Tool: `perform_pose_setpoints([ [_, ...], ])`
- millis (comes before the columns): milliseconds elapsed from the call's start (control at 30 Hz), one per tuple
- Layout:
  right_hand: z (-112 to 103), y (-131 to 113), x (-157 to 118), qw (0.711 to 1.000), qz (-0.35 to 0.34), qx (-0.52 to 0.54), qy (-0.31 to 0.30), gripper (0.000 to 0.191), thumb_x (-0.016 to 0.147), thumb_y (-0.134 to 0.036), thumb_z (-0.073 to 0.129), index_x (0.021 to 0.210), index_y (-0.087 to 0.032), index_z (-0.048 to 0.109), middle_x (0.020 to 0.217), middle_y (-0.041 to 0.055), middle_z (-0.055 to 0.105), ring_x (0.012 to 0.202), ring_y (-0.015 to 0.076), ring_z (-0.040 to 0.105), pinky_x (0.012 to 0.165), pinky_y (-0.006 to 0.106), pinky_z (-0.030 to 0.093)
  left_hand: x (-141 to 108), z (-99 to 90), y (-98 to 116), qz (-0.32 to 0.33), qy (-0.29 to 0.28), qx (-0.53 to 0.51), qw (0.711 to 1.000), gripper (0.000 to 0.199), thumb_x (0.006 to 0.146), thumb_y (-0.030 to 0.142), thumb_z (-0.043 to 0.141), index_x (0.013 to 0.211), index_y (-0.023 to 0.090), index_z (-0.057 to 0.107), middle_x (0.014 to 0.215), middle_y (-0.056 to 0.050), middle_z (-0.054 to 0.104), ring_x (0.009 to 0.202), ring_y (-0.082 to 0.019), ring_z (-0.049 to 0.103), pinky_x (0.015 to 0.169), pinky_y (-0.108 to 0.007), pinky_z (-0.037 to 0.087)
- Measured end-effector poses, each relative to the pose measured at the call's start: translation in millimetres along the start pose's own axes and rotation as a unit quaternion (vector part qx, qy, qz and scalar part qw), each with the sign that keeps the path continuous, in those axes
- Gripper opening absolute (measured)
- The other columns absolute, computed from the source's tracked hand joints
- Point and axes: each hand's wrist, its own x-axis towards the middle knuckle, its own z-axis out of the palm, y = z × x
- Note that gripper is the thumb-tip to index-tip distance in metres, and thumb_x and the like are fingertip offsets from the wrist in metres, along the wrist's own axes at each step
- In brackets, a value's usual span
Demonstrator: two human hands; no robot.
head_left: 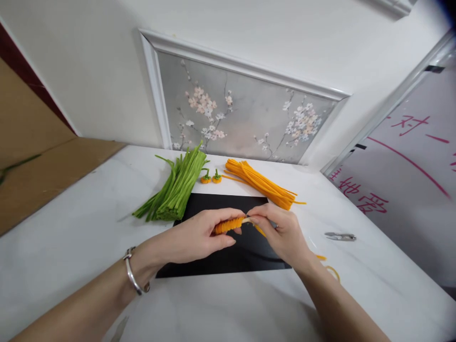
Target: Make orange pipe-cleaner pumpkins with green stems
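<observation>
A ridged orange coil (229,225) is wrapped around a thin pale stick, above a black mat (228,259). My left hand (199,235) holds the coil between its fingers and thumb, palm turned toward it. The fingertips of my right hand (280,230) pinch the stick's right end, where an orange strand (260,231) hangs down. Beyond the mat lie a bundle of green stems (178,187) on the left and a bundle of orange stems (261,183) on the right. Two small orange pieces with green tops (205,178) sit between the bundles.
Small metal snips (341,236) lie on the white marbled table (199,308) at the right, near loose orange strips (332,273). A framed floral panel (245,109) stands behind the table. To the right is a whiteboard (402,166) with red writing; brown cardboard (39,156) is at the left.
</observation>
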Motion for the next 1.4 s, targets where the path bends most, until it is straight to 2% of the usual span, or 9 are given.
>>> perform_pose_setpoints([
  [233, 2.2, 0.6, -1.7, 0.999, -0.002, 0.034, -0.01, 0.015, 0.09, -0.021, 0.056, 0.104, -0.023, 0.062, 0.091, 0.0023, 0.068, 0.082, 0.0151, 0.064, 0.075, 0.027, 0.052, 3.3, 2.0, 5.2, -0.029, 0.011, 0.012, 0.999, 0.021, 0.09, 0.023, 0.048, 0.104, 0.021, 0.063, 0.085, 0.0, 0.065, 0.075, -0.015, 0.059, 0.067, -0.025, 0.045],
  [367, 6.0, 7.9, -3.9, 0.992, 0.079, 0.074, -0.068, 0.051, 0.081, -0.028, 0.069, 0.126, -0.024, 0.046, 0.105, 0.0041, 0.065, 0.092, 0.018, 0.064, 0.082, 0.03, 0.052, 4.2, 1.8, 4.2, -0.035, 0.075, 0.036, 0.996, 0.022, 0.089, 0.023, 0.048, 0.104, 0.021, 0.064, 0.082, 0.002, 0.063, 0.067, -0.012, 0.053, 0.06, -0.022, 0.04],
  [500, 11.9, 8.7, -6.8, 0.98, 0.07, -0.027, -0.183, 0.014, 0.093, -0.019, 0.05, 0.103, -0.021, 0.06, 0.081, 0.0012, 0.064, 0.07, 0.0152, 0.062, 0.067, 0.027, 0.049, 4.5, 0.8, 0.6, -0.043, 0.133, 0.055, 0.989, 0.02, 0.089, 0.025, 0.048, 0.098, 0.02, 0.065, 0.077, 0.003, 0.062, 0.063, -0.011, 0.05, 0.057, -0.021, 0.038],
  [633, 12.4, 0.0, -8.7, 0.974, 0.022, -0.123, -0.191, 0.02, 0.096, -0.017, 0.041, 0.103, -0.019, 0.06, 0.087, 0.0051, 0.063, 0.072, 0.0169, 0.06, 0.065, 0.027, 0.046, 4.9, 0.7, -3.2, -0.044, 0.166, 0.118, 0.978, 0.02, 0.09, 0.025, 0.047, 0.087, 0.019, 0.066, 0.062, 0.006, 0.054, 0.054, -0.009, 0.044, 0.051, -0.021, 0.034],
  [767, 8.3, -10.5, -8.8, 0.969, 0.0, -0.138, -0.203, 0.014, 0.095, -0.021, 0.047, 0.097, -0.018, 0.061, 0.081, 0.0033, 0.061, 0.069, 0.0158, 0.058, 0.062, 0.026, 0.044, 5.0, 0.8, -7.6, -0.006, 0.178, 0.186, 0.966, 0.024, 0.091, 0.018, 0.043, 0.095, 0.021, 0.067, 0.073, 0.004, 0.065, 0.059, -0.011, 0.055, 0.057, -0.021, 0.041],
  [933, 4.6, -19.8, -7.3, 0.981, -0.056, -0.105, -0.152, 0.02, 0.097, -0.021, 0.042, 0.092, -0.017, 0.061, 0.077, 0.0034, 0.06, 0.065, 0.0135, 0.055, 0.059, 0.025, 0.041, 4.0, 5.7, -12.9, 0.013, 0.167, 0.276, 0.946, 0.029, 0.088, 0.012, 0.044, 0.106, 0.023, 0.065, 0.091, -0.001, 0.071, 0.08, -0.017, 0.066, 0.071, -0.025, 0.048],
  [1100, -2.6, -20.1, -2.6, 0.989, -0.083, -0.111, -0.056, 0.02, 0.097, -0.02, 0.042, 0.093, -0.017, 0.062, 0.075, 0.0034, 0.06, 0.064, 0.0135, 0.053, 0.058, 0.025, 0.042, 3.1, 13.0, -15.0, 0.03, 0.119, 0.33, 0.936, 0.03, 0.086, 0.009, 0.046, 0.105, 0.024, 0.064, 0.087, -0.001, 0.071, 0.076, -0.018, 0.067, 0.066, -0.027, 0.048],
  [1267, -8.0, -12.1, 1.3, 0.994, -0.053, -0.099, -0.002, 0.019, 0.096, -0.019, 0.044, 0.09, -0.019, 0.062, 0.077, 0.0032, 0.061, 0.066, 0.0134, 0.056, 0.061, 0.025, 0.045, 3.0, 16.8, -15.7, 0.062, 0.08, 0.321, 0.942, 0.031, 0.088, 0.009, 0.045, 0.112, 0.022, 0.06, 0.092, -0.001, 0.07, 0.08, -0.018, 0.065, 0.069, -0.028, 0.047],
  [1400, -8.6, -0.1, 4.9, 0.996, -0.005, -0.083, 0.021, 0.017, 0.095, -0.02, 0.048, 0.085, -0.02, 0.061, 0.077, 0.0024, 0.062, 0.068, 0.014, 0.057, 0.064, 0.025, 0.046, 2.7, 19.6, -12.5, 0.07, 0.059, 0.316, 0.944, 0.023, 0.087, 0.008, 0.045, 0.098, 0.021, 0.061, 0.082, 0.0, 0.067, 0.073, -0.017, 0.062, 0.064, -0.027, 0.042],
])
